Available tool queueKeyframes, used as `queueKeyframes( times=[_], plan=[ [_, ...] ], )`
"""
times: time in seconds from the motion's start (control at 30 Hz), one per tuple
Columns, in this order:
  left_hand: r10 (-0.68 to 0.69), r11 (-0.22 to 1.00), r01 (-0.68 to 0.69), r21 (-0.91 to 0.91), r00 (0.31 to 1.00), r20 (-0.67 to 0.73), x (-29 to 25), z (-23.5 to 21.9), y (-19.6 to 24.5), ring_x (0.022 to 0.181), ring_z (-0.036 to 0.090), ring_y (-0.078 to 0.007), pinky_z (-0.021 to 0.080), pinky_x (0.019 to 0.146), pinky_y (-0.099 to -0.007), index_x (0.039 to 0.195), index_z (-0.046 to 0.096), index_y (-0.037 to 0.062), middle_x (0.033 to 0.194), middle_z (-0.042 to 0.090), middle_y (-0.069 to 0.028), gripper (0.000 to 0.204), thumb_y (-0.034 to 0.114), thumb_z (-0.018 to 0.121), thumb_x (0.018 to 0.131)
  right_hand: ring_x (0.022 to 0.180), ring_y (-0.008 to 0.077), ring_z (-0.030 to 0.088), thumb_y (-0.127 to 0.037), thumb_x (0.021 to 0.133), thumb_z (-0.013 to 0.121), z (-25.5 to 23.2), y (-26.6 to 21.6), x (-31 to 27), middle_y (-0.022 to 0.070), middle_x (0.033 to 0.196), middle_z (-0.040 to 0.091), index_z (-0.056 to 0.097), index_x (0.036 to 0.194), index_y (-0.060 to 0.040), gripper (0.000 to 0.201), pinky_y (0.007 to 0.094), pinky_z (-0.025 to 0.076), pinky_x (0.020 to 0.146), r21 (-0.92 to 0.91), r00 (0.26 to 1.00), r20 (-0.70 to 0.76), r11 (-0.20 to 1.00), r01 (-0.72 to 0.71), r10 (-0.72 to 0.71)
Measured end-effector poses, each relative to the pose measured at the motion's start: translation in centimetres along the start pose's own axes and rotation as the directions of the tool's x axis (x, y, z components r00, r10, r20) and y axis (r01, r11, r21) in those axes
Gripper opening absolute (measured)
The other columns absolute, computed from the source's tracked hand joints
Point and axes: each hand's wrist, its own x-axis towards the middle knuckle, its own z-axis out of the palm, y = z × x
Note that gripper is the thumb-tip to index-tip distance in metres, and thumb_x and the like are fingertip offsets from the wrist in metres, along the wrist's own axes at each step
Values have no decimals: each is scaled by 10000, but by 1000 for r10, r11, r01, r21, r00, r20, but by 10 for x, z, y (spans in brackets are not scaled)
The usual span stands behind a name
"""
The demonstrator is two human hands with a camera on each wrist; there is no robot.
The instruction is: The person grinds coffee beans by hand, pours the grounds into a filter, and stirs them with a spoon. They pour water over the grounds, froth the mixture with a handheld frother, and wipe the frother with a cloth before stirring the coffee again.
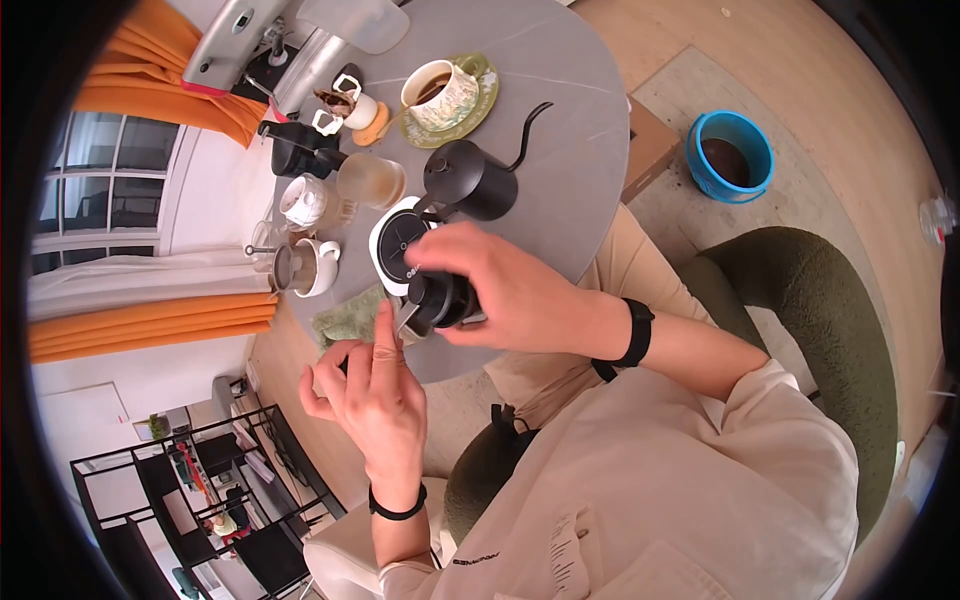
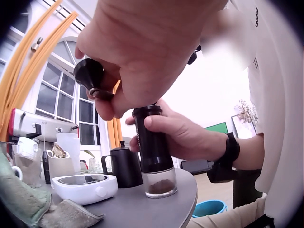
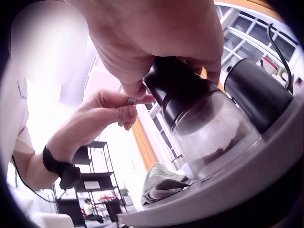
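My right hand [image 1: 525, 300] grips the black body of a manual coffee grinder [image 2: 153, 145], which stands nearly upright over the grey table's near edge. Brown coffee grounds [image 2: 161, 186] lie in its clear bottom jar [image 2: 148, 180]. The fingers of my left hand [image 1: 378, 395] hold the black knob [image 2: 89, 72] of the grinder's metal crank handle [image 1: 405, 318], out to the left of the body. Just beyond the grinder is a white scale [image 2: 85, 189] with a dark top.
Behind the scale stands a black gooseneck kettle [image 1: 475, 182]. A patterned coffee cup [image 1: 448, 100] sits on a green saucer [image 1: 482, 90]. Glass and white vessels crowd the table's left side, near a green cloth [image 1: 345, 318]. On the floor at right is a blue bucket [image 1: 700, 175].
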Motion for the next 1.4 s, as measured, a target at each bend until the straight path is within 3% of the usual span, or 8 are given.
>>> queueKeyframes(
  times=[0.07,0.2,0.3,0.7,0.8,0.9,1.0,1.4],
  plan=[
    [2,999,0,42,999,-39,-1,6,-2,1068,606,-183,247,1144,-530,1359,761,231,886,643,38,517,75,762,867,1184,347,628,-73,812,861,-7,-7,7,94,1321,571,543,1381,-154,656,429,557,925,-252,972,154,944,213,-178],
    [-17,994,25,102,997,-74,-1,10,0,1116,611,-177,210,1168,-542,1378,749,245,898,648,53,563,45,744,851,1093,360,656,-110,809,875,1,1,2,107,1294,597,632,1199,-132,459,443,563,876,36,997,71,999,9,-12],
    [-27,994,34,104,997,-71,-4,17,3,1128,612,-178,197,1177,-550,1382,746,245,908,655,61,579,45,744,839,1051,369,671,-126,812,887,1,5,-1,121,1282,619,635,1123,-105,401,433,567,855,-58,996,84,998,5,0],
    [-58,995,50,-81,994,-89,-2,8,2,1353,527,-249,136,1225,-544,1295,777,205,1219,708,40,398,181,704,905,1000,360,686,-187,782,931,2,17,-3,121,1242,648,636,1019,-102,387,412,582,821,-50,995,94,998,25,-20],
    [-24,990,5,-142,991,-132,-4,2,8,1362,544,-261,186,1214,-519,1308,765,162,1235,707,2,416,130,649,910,995,348,694,-182,758,942,2,19,-3,110,1225,661,635,994,-113,394,403,587,815,-57,996,83,998,28,-23],
    [11,965,-58,-258,984,-180,-3,1,14,1317,568,-244,142,1236,-515,1278,772,127,1267,706,0,412,188,656,888,958,343,711,-170,748,944,4,24,-2,128,1224,670,624,1004,-126,413,396,599,777,-104,993,47,988,112,-108],
    [2,936,-53,-349,989,-145,7,2,25,1301,585,-242,144,1240,-501,1278,768,119,1284,704,-21,427,199,675,869,898,351,711,-150,731,915,9,30,-1,93,1228,654,584,1195,-194,572,414,598,714,-81,978,-24,976,203,-205],
    [-36,872,6,-490,998,-51,22,-6,29,1179,668,-238,165,1236,-491,1245,756,57,1263,698,-51,428,180,743,836,864,316,715,-192,676,946,9,31,-1,107,1210,671,646,1066,-181,492,398,593,683,-97,979,-29,975,198,-202]
  ],
)
